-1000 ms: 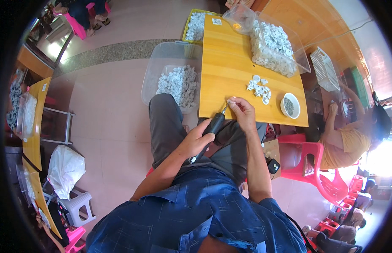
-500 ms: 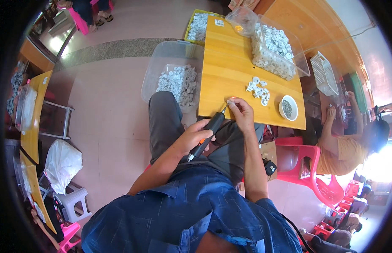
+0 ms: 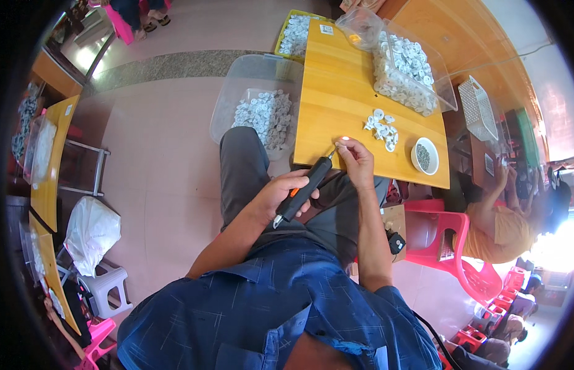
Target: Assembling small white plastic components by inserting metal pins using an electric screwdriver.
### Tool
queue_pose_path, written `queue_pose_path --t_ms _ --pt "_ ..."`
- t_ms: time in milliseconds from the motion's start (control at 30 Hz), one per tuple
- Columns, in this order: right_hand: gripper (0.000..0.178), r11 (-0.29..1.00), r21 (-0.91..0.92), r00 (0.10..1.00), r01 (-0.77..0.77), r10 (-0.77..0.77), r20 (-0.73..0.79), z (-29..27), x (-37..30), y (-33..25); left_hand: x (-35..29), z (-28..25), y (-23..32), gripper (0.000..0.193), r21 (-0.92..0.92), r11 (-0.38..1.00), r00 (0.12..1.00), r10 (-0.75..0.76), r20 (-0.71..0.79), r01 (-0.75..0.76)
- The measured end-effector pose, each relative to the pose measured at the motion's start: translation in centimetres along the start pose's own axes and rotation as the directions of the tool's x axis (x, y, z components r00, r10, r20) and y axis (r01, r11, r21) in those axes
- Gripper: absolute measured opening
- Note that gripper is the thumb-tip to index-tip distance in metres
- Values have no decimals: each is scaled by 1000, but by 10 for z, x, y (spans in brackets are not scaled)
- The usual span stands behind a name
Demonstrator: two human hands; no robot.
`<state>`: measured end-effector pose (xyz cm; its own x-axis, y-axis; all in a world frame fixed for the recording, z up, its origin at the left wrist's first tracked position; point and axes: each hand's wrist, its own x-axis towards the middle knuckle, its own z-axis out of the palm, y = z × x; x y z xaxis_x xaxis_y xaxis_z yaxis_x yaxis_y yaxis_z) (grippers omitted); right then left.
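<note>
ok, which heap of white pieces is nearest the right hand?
The small loose pile on the wooden table, just beyond the right hand. The other heaps sit in clear bins, farther off.

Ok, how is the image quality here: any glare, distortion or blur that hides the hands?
Head view: strong fisheye bending on the wooden table edges, black corners; blown-out glare at the right rim beyond the pink chair; left hand with the black power screwdriver and right hand evenly lit and sharp.
</note>
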<state>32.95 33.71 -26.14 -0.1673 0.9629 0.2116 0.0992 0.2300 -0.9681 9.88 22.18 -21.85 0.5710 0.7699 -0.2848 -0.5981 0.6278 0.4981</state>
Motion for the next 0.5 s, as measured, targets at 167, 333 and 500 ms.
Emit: queue_pose_path --t_ms 167,333,500 --pt "15 999 18 1000 -31 31 -1 0 0 0 1 -2 -1 45 -23 1000 1000 1 17 0" --pt "15 1000 -16 1000 -26 27 4 -1 1 -3 4 -7 -3 43 1 1000 1000 15 20 -15" --pt "15 999 -22 999 -33 33 10 -1 1 -5 6 -7 -3 41 7 1000 1000 14 22 -14"
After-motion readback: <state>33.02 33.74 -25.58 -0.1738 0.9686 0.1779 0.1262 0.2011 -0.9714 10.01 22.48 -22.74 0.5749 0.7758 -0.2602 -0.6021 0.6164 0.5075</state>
